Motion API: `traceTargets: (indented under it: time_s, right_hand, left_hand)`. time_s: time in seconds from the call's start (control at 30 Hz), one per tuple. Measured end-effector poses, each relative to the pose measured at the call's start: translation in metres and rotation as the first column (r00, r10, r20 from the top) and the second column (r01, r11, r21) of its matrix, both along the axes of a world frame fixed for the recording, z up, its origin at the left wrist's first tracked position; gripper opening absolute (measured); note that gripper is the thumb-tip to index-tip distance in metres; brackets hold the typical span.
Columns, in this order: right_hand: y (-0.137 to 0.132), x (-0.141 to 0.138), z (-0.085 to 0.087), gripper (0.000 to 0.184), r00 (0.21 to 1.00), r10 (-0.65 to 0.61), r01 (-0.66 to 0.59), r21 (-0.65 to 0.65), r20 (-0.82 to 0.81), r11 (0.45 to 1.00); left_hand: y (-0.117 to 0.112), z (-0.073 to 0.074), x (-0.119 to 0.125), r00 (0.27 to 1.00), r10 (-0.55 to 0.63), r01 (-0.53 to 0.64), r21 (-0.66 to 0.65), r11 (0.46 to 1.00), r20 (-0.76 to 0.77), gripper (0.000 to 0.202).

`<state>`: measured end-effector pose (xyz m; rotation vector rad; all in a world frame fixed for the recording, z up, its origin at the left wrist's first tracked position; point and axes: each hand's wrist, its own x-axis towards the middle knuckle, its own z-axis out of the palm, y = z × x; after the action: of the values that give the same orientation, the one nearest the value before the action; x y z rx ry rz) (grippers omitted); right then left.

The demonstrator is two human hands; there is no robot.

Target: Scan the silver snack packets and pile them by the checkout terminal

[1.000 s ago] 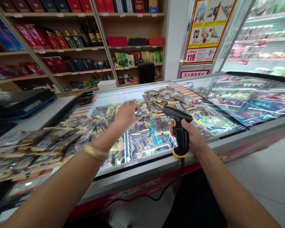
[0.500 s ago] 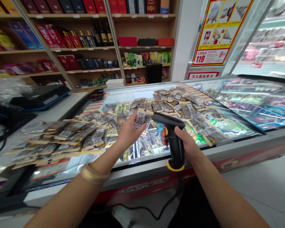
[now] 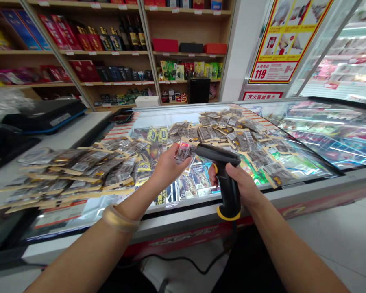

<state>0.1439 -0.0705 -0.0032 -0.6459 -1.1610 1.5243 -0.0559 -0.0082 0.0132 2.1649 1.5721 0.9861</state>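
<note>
My left hand (image 3: 170, 167) grips a small snack packet (image 3: 184, 151) with a printed label, and red light falls across that label. My right hand (image 3: 242, 183) is wrapped round the handle of a black and yellow barcode scanner (image 3: 227, 179). The scanner's head points left at the packet, close to it. A black cable runs down from the handle. Under and behind both hands, many like packets (image 3: 212, 132) lie spread on the glass top of a freezer. A heap of more such packets (image 3: 88, 167) lies to the left.
The chest freezer (image 3: 183, 211) with glass lids spans the view, colourful bags inside. At left are a counter with a dark device (image 3: 45, 116) and plastic film. Shelves (image 3: 110, 53) of boxes and bottles stand behind. The scanner cable (image 3: 183, 259) loops below the freezer edge.
A red scan light now shows on the packet's label in my left hand. Both hands keep nearly the same pose, while the camera view has shifted slightly.
</note>
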Motion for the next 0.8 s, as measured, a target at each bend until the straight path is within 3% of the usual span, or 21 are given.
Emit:
traceTargets:
  time_s: [0.27,0.43,0.6,0.8]
  right_hand:
    - [-0.001,0.0,0.002,0.038,1.0,-0.004,0.004,-0.033,-0.004,0.999]
    - [0.0,-0.001,0.006,0.042,0.999,-0.038,0.038,-0.029,0.014,0.999]
    - [0.004,-0.02,0.014,0.043,1.0,0.008,-0.009,0.009,0.026,1.0]
    - [0.009,-0.056,0.019,0.041,0.991,0.13,-0.13,0.023,0.031,0.991]
  left_hand:
    - [0.001,-0.004,0.001,0.999,-0.021,0.021,0.006,1.0,0.029,0.024]
    - [-0.004,0.014,-0.011,0.997,0.054,-0.056,0.028,0.998,0.062,0.029]
    - [-0.007,0.048,-0.068,0.971,0.223,-0.236,0.168,0.957,0.091,0.058]
    - [-0.024,0.07,-0.158,0.863,0.504,-0.491,0.185,0.851,-0.029,0.062]
